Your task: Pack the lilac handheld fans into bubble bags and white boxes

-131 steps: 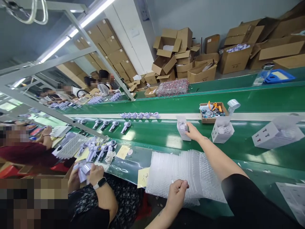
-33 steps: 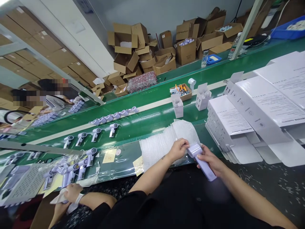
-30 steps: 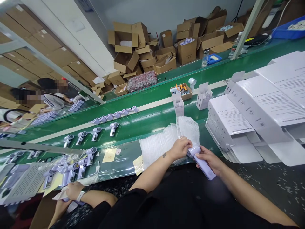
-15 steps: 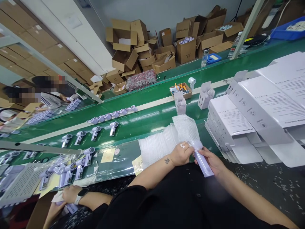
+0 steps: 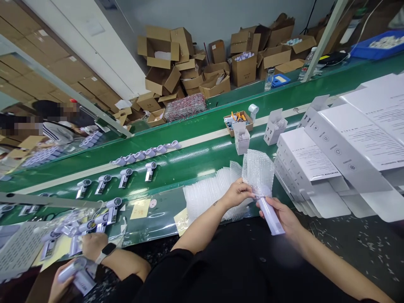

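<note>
A lilac device point(image 5: 272, 218) has its upper end inside a clear bubble-wrap bag point(image 5: 259, 168), while its handle sticks out below. My right hand point(image 5: 283, 214) is closed around the handle. At the bag's lower edge, the fingers of my left hand point(image 5: 239, 193) pinch the bubble wrap beside the device. A row of stacked bubble-wrap bags point(image 5: 205, 195) lies just left of the bag, partly behind my left forearm. Flattened white printed boxes point(image 5: 311, 155) are piled to the right of my hands.
Two open white boxes point(image 5: 242, 142) stand beyond the bag, near a small carton of parts point(image 5: 248, 123). Lilac devices point(image 5: 125, 178) line the green belt at left. A co-worker's hands hold another device point(image 5: 82, 278) at lower left.
The bubble-wrap bag has moved slightly right and stands more upright over the device. My left hand has shifted a little left, its forearm turned. The co-worker's device shows more fully.
</note>
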Demonstrator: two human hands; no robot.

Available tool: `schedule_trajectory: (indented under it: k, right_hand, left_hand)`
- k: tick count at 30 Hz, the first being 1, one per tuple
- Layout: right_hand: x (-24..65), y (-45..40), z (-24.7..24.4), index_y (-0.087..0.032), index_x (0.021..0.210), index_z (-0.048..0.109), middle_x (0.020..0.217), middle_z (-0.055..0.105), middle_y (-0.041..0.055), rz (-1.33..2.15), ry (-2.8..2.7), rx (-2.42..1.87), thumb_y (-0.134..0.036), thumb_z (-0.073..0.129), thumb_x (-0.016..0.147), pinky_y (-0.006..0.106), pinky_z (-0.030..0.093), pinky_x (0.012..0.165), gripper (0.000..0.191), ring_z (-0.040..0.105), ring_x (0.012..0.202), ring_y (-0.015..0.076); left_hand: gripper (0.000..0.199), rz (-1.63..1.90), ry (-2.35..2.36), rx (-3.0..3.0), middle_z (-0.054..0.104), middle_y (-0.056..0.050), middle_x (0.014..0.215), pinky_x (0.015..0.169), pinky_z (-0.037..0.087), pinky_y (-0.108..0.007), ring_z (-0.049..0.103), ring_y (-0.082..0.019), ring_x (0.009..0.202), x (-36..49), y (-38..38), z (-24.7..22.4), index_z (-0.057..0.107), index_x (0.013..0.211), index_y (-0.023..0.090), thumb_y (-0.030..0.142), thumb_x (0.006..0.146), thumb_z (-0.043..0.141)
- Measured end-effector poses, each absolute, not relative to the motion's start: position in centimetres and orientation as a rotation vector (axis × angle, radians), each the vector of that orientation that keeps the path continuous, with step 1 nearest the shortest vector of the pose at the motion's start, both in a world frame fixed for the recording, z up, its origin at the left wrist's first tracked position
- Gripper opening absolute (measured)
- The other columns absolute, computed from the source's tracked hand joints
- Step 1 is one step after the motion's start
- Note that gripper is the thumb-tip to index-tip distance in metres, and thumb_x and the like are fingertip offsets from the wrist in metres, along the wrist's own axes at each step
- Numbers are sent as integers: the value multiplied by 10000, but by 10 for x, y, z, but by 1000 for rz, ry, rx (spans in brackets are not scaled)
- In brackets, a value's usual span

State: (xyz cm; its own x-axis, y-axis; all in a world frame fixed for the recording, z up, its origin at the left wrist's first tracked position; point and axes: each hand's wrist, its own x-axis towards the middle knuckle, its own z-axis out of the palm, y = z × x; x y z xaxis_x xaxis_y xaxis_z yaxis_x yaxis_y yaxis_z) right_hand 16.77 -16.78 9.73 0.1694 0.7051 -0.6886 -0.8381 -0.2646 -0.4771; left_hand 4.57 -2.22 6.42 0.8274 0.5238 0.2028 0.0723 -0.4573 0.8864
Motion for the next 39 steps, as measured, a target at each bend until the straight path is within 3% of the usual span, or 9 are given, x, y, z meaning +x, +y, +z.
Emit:
schedule_trajectory:
  k: [8,12,17,21,25,27,32,37,39]
  right_hand:
    - [166,-168,93,-194,847,510,634,644,6,1388,221,-1073,-143,655,714,298,568,488,203,641,522,183]
    - [166,-166,86,-202,819,510,677,653,3,1381,306,-1136,-117,667,694,313,579,524,218,650,551,183]
    - [166,-183,100,-196,789,546,705,645,17,1425,345,-1289,-172,635,753,304,577,585,99,644,614,164]
    - [174,-213,136,-210,700,541,597,570,-22,1340,-286,-1546,-356,626,780,272,526,509,187,570,550,139]
    - [179,-228,176,-207,723,582,656,612,20,1010,-788,-1672,-422,564,817,273,505,595,236,578,624,162]
    - [176,-225,187,-204,743,591,688,619,31,987,-824,-1600,-427,539,831,282,499,602,245,580,648,174]
    - [150,-204,191,-194,783,580,732,613,18,1131,-874,-1288,-396,509,857,294,504,661,226,595,686,164]
    - [145,-206,186,-197,873,537,721,635,15,793,-779,-1408,-384,582,816,294,532,625,200,626,649,165]
    - [157,-212,182,-214,1083,460,728,658,11,526,-539,-1528,-377,664,753,302,548,576,421,640,599,178]
  left_hand:
    - [198,694,376,2582,557,-70,749,671,478,-292,551,-172,747,28,-72,49,569,857,145,158,874,372]
    - [188,607,431,2289,603,-62,785,658,496,-273,585,-144,692,38,-75,64,578,914,146,231,877,415]
    - [169,360,698,1635,598,3,640,465,434,-190,539,-80,471,46,-70,105,600,864,141,289,795,555]
    - [243,312,756,1302,556,22,509,416,392,-177,509,-79,409,30,-80,138,588,777,124,348,712,655]
    - [318,373,681,1245,549,15,495,397,372,-185,494,-83,389,6,-75,157,605,779,121,420,701,679]
    - [394,436,560,1300,607,-25,612,444,410,-207,531,-98,458,-3,-64,161,622,882,130,460,681,699]
    - [1101,463,187,1616,508,-143,1223,768,473,-304,537,-265,1026,-2,-47,164,441,1293,231,440,302,873]
    - [460,478,387,1618,600,-34,839,677,449,-253,566,-154,753,6,-66,157,599,955,173,394,595,783]
    - [332,607,552,1524,555,18,701,597,418,-218,519,-106,625,1,-68,153,569,881,174,380,674,727]
